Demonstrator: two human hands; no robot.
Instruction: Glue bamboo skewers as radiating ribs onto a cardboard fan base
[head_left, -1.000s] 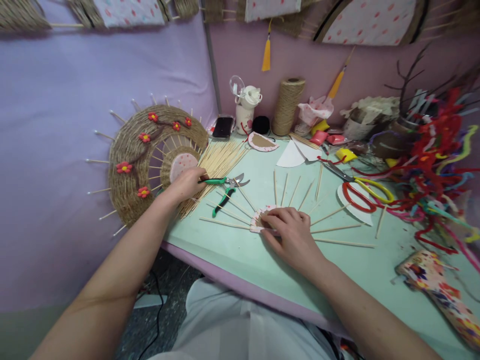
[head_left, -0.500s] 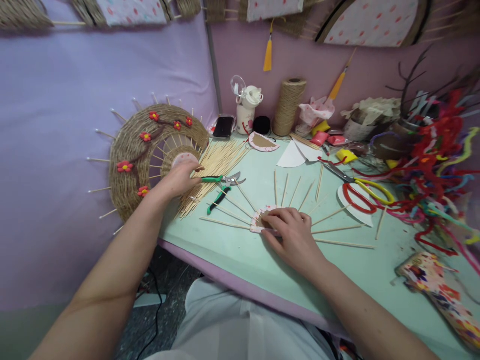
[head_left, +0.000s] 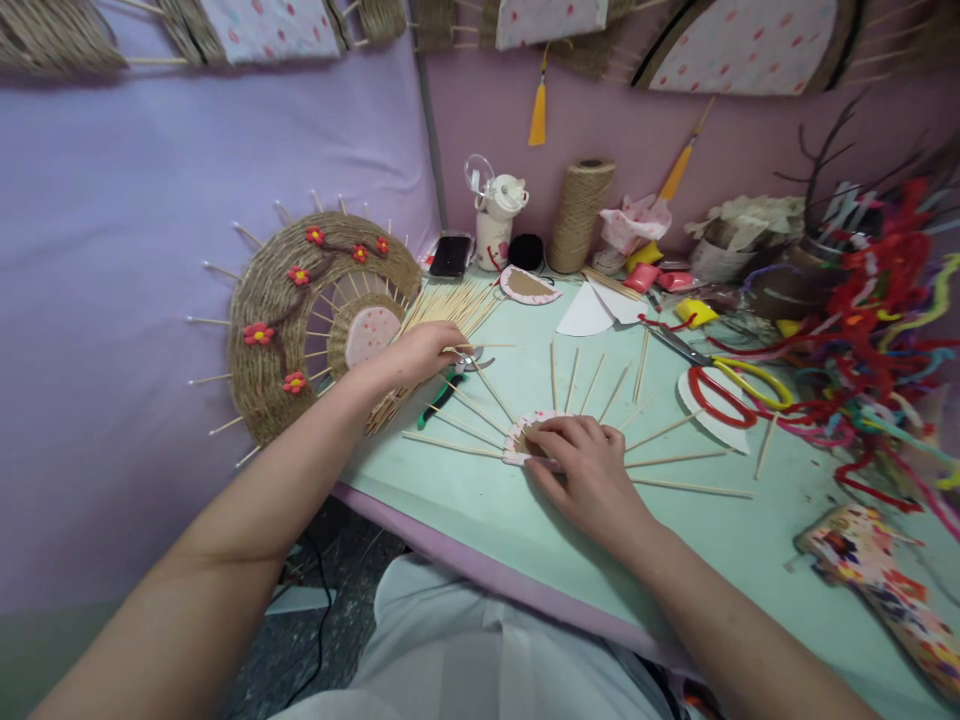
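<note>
My left hand [head_left: 429, 352] has its fingers pinched on a thin wooden stick [head_left: 496, 346] that points right, above the green-handled pruning shears [head_left: 441, 400]. Beneath that wrist lies a pile of loose sticks [head_left: 457, 305]. Bent fingers and the thumb of my right hand [head_left: 581, 455] hold a cardboard half-circle [head_left: 519, 436] with a pink-spotted border flat on the table; the hand covers its right part. Several sticks [head_left: 574, 380] fan out from its curved edge. Left of my left hand leans a twine-wrapped fan [head_left: 262, 290] with red flowers.
At the back stand a white bottle [head_left: 493, 230], a phone [head_left: 450, 257] and a twine spool [head_left: 579, 215]. Scissors [head_left: 724, 378] lie on the right near bright pipe cleaners [head_left: 870, 330]. A second half-circle [head_left: 529, 285] and white paper pieces [head_left: 585, 310] lie behind. The table's front edge [head_left: 450, 555] is near my lap.
My left hand has moved right from the stick pile, and a stick now shows in its fingers. The right hand stays on the half-circle. The view has shifted slightly.
</note>
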